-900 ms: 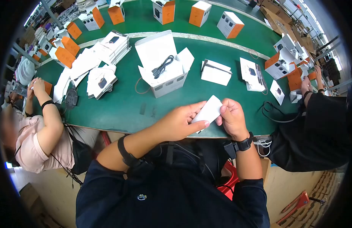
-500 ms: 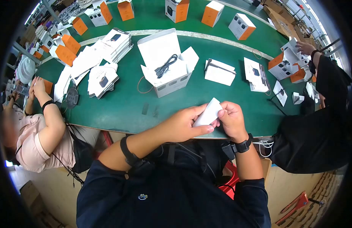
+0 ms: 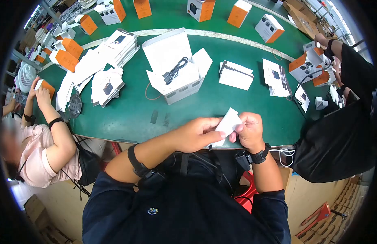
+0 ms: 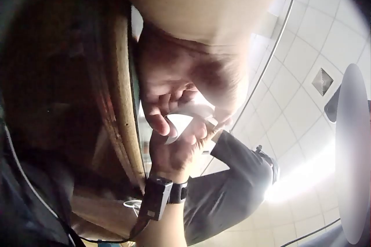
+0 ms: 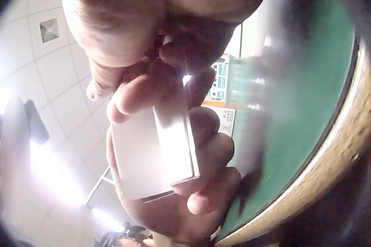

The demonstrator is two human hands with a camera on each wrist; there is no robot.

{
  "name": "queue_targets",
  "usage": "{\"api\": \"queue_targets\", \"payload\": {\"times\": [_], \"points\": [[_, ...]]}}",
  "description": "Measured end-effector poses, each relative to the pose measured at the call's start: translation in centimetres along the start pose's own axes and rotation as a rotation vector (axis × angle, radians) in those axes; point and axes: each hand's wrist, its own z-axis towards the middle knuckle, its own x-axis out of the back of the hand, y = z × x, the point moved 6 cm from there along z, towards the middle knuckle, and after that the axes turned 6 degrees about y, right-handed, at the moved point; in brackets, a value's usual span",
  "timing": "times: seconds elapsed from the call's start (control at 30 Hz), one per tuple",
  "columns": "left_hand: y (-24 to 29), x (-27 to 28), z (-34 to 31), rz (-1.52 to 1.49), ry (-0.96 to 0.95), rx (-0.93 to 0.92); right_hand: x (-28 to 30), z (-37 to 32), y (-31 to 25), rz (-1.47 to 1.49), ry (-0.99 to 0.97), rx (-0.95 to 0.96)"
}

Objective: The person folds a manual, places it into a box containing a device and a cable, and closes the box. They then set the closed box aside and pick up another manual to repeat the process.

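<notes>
Here, at the green worktop's (image 3: 127, 120) near edge, my left hand (image 3: 197, 133) and right hand (image 3: 250, 131) pinch the folded white paper piece (image 3: 226, 127) between them.

From the head I look forward and steeply down, far enough back to take in the wearer's torso, the left hand (image 3: 196, 133), the right hand (image 3: 250, 130) and a broad sweep of green table (image 3: 131, 116). My left wrist view sits close in, looking up past the near palm to the right hand and ceiling (image 4: 307, 33); it's dim, so I'd say it probably points slightly across. My right wrist view, closer still, faces the left fingers from below. All three share the white piece (image 3: 227, 127).
</notes>
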Motion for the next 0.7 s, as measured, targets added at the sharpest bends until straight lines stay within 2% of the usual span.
{"api": "queue_targets", "payload": {"times": [0.07, 0.1, 0.17, 0.2, 0.27, 0.4, 0.47, 0.53, 0.57, 0.63, 0.67, 0.7], "points": [[-1.1, 1.0, -0.2, 0.053, 0.073, 0.161, -0.1, 0.1, 0.0, -0.029, 0.025, -0.019], [-1.3, 1.1, -0.2, 0.053, 0.074, 0.161, -0.2, 0.1, -0.3, -0.028, 0.025, -0.019], [-1.3, 2.4, -0.2, -0.083, 0.303, 0.079, -0.2, 0.3, -0.8, -0.097, 0.048, -0.051], [-1.3, 2.3, -0.1, -0.082, 0.304, 0.082, -0.1, 0.3, -1.2, -0.094, 0.048, -0.052], [0.4, 3.1, -0.3, 0.113, 0.506, -0.142, 0.8, 0.3, -1.3, -0.188, 0.091, -0.110], [2.1, 4.2, -1.8, 0.122, 0.695, -0.130, 5.2, 0.8, -2.2, -0.289, 0.267, -0.040], [2.0, 5.0, -2.4, 0.183, 0.722, -0.094, 7.2, 1.3, -2.7, -0.279, 0.322, -0.071], [2.0, 5.0, -2.8, 0.230, 0.701, -0.226, 7.4, 1.7, -3.9, -0.579, 0.392, -0.155], [1.9, 5.0, -3.2, 0.233, 0.703, -0.225, 7.6, 1.6, -3.7, -0.575, 0.391, -0.155], [3.0, 4.2, -3.4, 0.573, 0.669, -0.173, 8.4, 1.2, -5.0, -0.741, 0.589, 0.033], [3.4, 4.4, -3.7, 0.574, 0.674, -0.174, 7.8, 1.1, -4.9, -0.739, 0.585, 0.034], [3.5, 4.2, -3.6, 0.618, 0.586, -0.148, 5.6, 1.0, -5.5, -0.753, 0.487, 0.178]]}}
